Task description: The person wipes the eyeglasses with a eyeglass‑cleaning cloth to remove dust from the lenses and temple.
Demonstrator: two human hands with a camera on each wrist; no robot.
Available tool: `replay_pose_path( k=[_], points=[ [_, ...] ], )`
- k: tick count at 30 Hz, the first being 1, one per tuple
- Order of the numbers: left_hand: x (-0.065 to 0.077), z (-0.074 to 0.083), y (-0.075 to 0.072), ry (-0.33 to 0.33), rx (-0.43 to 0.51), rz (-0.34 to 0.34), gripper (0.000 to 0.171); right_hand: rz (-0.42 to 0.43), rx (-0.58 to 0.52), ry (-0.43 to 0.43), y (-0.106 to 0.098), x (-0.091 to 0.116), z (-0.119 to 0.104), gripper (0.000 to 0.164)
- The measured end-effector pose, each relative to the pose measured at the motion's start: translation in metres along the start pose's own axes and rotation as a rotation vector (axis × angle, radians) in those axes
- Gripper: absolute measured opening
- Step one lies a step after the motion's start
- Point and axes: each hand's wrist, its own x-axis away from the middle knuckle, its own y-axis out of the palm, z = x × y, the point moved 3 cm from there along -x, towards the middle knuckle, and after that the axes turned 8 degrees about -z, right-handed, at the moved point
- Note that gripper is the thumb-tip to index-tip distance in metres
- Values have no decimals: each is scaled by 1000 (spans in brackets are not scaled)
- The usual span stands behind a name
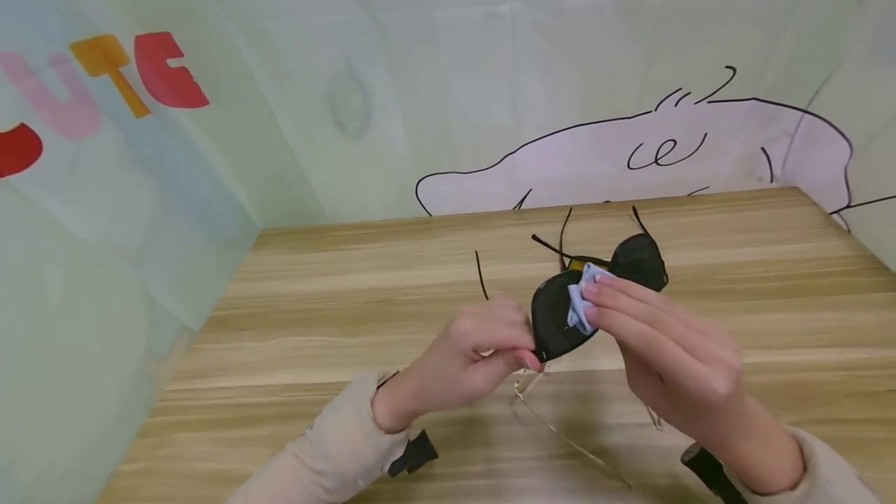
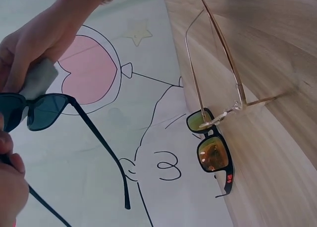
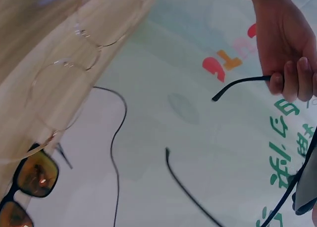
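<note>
Dark-lensed black sunglasses (image 1: 551, 313) are held up above the table. My left hand (image 1: 476, 352) pinches the frame at its left outer end, beside the hinge; in the right wrist view, the left hand's fingers (image 3: 292, 81) curl around a temple arm. A folded light blue cloth (image 1: 581, 303) is pinched in my right hand (image 1: 675, 348) and lies against the left lens. The left wrist view shows the cloth (image 2: 42, 79) at the top edge of the sunglasses (image 2: 48, 112), near the bridge, where the right hand (image 2: 42, 41) covers part of it.
Thin gold wire-rimmed glasses (image 2: 238, 96) stand on the wooden table (image 1: 336, 286) beneath the hands. Beyond them are black-framed sunglasses with orange mirrored lenses (image 2: 214, 154). A printed cloth backdrop (image 1: 448, 84) rises along the table's far edge and left side.
</note>
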Motion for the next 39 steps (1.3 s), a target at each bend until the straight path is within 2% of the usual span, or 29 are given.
replay_pose_path(
  k=[3, 6, 11, 17, 21, 23, 27, 32, 35, 39],
  points=[
    [-1, 0, 2, 17, -15, 5, 32, 5, -16, -21, 6, -3, -3, 12],
    [-2, -1, 2, 23, -34, 26, 32, 10, -40, -91, 12, -2, -7, 10],
    [-1, -3, 0, -6, -12, 56, 32, -5, -71, -172, 11, 3, -11, 11],
    [2, -3, -2, -34, 55, 41, 31, -59, -33, -81, 1, 1, -5, 14],
    [0, -2, 1, -20, 43, 5, 31, -48, -25, -20, 2, -6, -1, 13],
    [-1, -2, 2, -13, 28, 1, 29, -47, -42, -33, 6, -9, -3, 13],
    [0, -2, 2, -4, 3, 35, 27, -44, -85, -125, 15, -10, -10, 11],
    [3, -2, -1, -34, 22, 56, 30, -53, -81, -187, 11, -3, -13, 11],
    [4, -1, -3, -36, 55, 54, 31, -68, -66, -162, 3, 1, -10, 12],
    [4, 1, -3, -12, 62, 28, 32, -62, -39, -84, -2, -1, -5, 15]
  ],
)
